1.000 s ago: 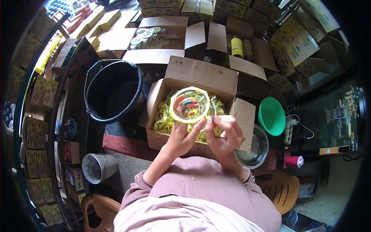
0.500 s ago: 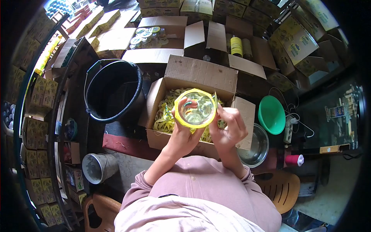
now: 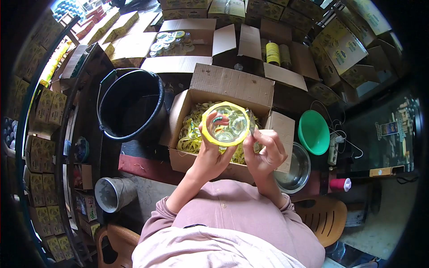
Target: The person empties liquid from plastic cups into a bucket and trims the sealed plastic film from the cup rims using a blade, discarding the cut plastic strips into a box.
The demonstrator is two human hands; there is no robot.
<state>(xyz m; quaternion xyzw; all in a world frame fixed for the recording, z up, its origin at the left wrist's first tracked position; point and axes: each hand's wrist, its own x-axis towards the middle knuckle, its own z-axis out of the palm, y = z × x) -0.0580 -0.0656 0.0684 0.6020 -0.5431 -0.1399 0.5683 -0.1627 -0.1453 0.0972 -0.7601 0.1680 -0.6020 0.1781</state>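
My left hand [image 3: 210,152] is wrapped round a clear cup with a yellow rim [image 3: 225,124], its mouth facing up toward me. Fingers show through the clear wall, with a green and an orange band near them. At the cup's right side, my right hand [image 3: 266,152] pinches a thin blade-like piece [image 3: 252,123] against the rim. Below both hands is an open cardboard box [image 3: 232,85] holding yellow shreds [image 3: 190,134].
A black bucket [image 3: 132,105] stands left of the box. To the right are a green bowl [image 3: 314,132], a metal bowl [image 3: 297,172] and a pink spool [image 3: 340,184]. Boxes with cups [image 3: 172,42] and yellow-rimmed stacks [image 3: 273,53] lie beyond.
Since a second ago, the cup has shifted slightly right and turned, its rim tilting in my left hand. My right hand has moved a little right alongside it.
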